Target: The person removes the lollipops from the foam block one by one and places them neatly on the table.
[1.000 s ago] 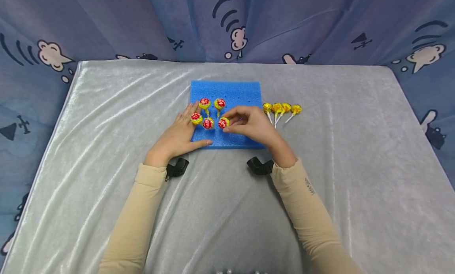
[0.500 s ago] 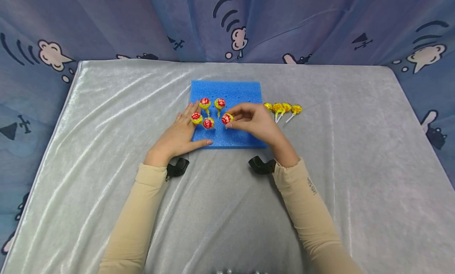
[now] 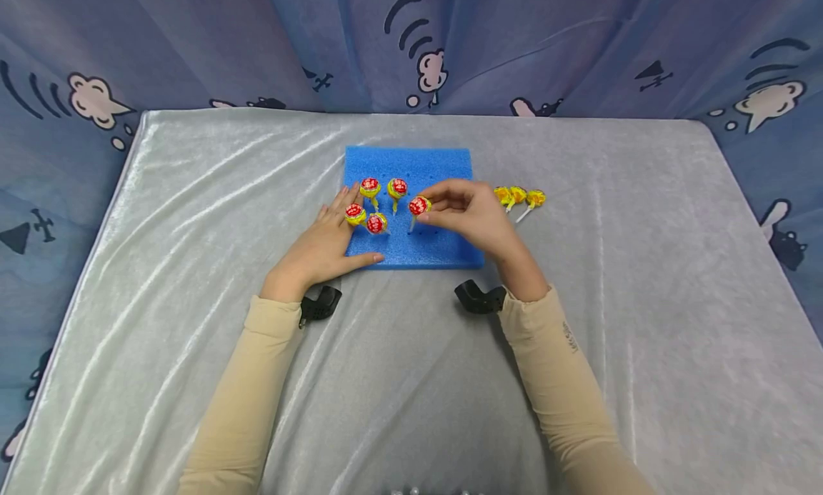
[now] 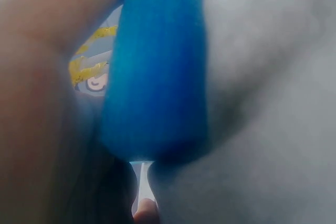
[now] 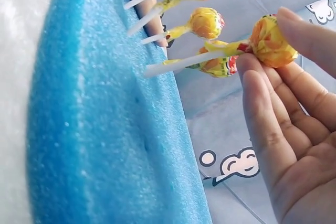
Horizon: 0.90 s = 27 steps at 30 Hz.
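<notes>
A blue foam block (image 3: 444,168) with rows of holes lies on the grey cloth. Several red-and-yellow lollipops (image 3: 369,186) stand in it. My right hand (image 3: 472,216) pinches the head of another lollipop (image 3: 419,206) and holds it above the foam with its stick pointing down at the block. In the right wrist view that lollipop (image 5: 268,40) sits between my thumb and fingertips, its stick end close to the foam block (image 5: 105,145). My left hand (image 3: 321,245) rests flat on the foam's left edge, fingers straight, beside a standing lollipop (image 3: 353,213). The left wrist view shows the foam block (image 4: 157,77) up close.
A few loose yellow lollipops (image 3: 517,195) lie on the cloth just right of the foam, partly hidden by my right hand. The grey velvet cloth (image 3: 193,195) covers the table. Blue printed curtains (image 3: 193,38) close off the back and sides.
My right hand has lifted its lollipop up and to the right, away from the front row. The left hand has stayed on the foam.
</notes>
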Motion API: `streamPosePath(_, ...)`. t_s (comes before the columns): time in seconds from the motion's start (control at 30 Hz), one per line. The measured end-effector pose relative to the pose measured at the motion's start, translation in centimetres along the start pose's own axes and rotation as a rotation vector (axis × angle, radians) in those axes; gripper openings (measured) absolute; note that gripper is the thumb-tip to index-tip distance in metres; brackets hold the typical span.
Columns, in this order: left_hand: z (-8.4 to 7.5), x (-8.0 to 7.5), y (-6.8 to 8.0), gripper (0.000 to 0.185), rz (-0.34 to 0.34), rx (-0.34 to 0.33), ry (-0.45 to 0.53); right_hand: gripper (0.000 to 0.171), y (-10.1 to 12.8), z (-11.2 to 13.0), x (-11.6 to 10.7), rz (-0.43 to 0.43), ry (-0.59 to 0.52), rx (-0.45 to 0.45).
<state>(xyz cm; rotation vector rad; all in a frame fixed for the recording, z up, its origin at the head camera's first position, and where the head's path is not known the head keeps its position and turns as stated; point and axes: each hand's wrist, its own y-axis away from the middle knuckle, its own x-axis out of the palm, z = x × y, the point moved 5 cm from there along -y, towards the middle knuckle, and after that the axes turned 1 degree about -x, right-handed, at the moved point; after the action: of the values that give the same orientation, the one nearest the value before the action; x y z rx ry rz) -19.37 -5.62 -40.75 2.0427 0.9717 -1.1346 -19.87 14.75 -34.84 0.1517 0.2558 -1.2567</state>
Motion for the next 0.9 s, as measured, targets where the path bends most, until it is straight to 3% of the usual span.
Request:
streamPosePath(0.3, 0.0, 0.0, 0.1, 0.086, -0.006, 0.007, 0.006, 0.024, 0.3, 0.3, -1.6, -0.054, -0.021, -0.023)
streamPosePath(0.47, -0.1, 0.0, 0.2, 0.078, -0.005, 0.008, 0.003, 0.021, 0.6, 0.5, -3.2, -0.086, -0.068, -0.045)
streamPosePath(0.9, -0.1, 0.0, 0.2, 0.077, -0.008, 0.011, 0.005, 0.019, 1.5, 0.6, -6.2, -0.151, -0.183, -0.055)
